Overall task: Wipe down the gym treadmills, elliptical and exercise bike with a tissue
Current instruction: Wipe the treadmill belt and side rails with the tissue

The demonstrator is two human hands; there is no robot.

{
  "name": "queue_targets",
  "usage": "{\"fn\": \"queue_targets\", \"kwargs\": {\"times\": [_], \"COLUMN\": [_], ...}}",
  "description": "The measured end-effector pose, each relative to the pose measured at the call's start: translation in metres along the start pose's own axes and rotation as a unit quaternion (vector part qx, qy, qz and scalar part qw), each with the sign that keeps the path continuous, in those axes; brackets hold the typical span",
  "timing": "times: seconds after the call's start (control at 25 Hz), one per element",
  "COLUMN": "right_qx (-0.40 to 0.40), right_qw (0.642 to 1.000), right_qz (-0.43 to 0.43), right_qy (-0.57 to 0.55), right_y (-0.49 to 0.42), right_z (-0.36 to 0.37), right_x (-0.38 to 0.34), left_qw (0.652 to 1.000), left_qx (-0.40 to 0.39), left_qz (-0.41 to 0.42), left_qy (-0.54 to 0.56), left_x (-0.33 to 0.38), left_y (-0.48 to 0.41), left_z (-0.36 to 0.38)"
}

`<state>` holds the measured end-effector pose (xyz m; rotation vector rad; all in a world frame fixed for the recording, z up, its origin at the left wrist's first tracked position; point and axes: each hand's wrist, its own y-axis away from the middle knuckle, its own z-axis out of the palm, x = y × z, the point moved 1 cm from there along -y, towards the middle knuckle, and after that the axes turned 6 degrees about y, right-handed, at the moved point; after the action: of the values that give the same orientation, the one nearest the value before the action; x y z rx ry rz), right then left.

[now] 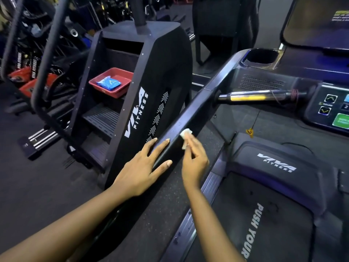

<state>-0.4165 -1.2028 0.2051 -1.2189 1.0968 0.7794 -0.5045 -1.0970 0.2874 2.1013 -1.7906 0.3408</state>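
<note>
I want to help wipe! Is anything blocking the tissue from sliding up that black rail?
Nothing visible. The right hand holds the tissue on the handrail, whose top is bare ahead; the left hand rests behind it.

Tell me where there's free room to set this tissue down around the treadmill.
The rail is bare between your right hand, holding the tissue, and the bar. The tray has room right of the packet. The cup holder looks empty, though it's dark. Your left hand covers the near rail; the far left is crowded with gear.

Packet [109, 83] in tray [106, 90] on stair machine [160, 76], left of treadmill handrail [197, 108]
</note>
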Motion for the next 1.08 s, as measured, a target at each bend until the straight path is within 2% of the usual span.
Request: {"fn": "queue_targets", "kwargs": {"times": [0.12,0.24,0.44,0.6,0.76,0.88,1.08], "right_qx": [0.047,0.013,0.033,0.020,0.061,0.056,0.065], "right_qw": [0.993,0.995,0.997,0.997,0.985,0.983,0.970], "right_qz": [0.103,0.097,0.076,0.066,0.149,0.162,0.211], "right_qy": [-0.030,0.016,-0.008,-0.032,-0.068,-0.070,-0.103], "right_y": [-0.068,-0.102,-0.053,0.002,-0.051,-0.085,-0.053], "right_z": [-0.003,0.006,0.016,0.008,0.013,0.025,0.024], "right_x": [0.023,0.036,0.041,0.031,0.051,0.062,0.059], "left_qw": [1.000,1.000,1.000,1.000,1.000,1.000,1.000], "left_qx": [-0.005,-0.004,-0.007,-0.003,-0.004,-0.005,-0.009], "left_qz": [-0.004,-0.005,-0.002,-0.002,0.006,0.005,-0.007], "left_qy": [-0.001,-0.001,-0.003,-0.009,-0.001,0.003,-0.007], "left_x": [-0.002,-0.004,-0.006,-0.004,-0.006,-0.006,-0.003], "left_y": [0.000,-0.001,-0.002,-0.002,-0.002,-0.002,-0.002], "left_z": [0.001,0.002,0.002,0.003,0.002,0.002,0.001]}}
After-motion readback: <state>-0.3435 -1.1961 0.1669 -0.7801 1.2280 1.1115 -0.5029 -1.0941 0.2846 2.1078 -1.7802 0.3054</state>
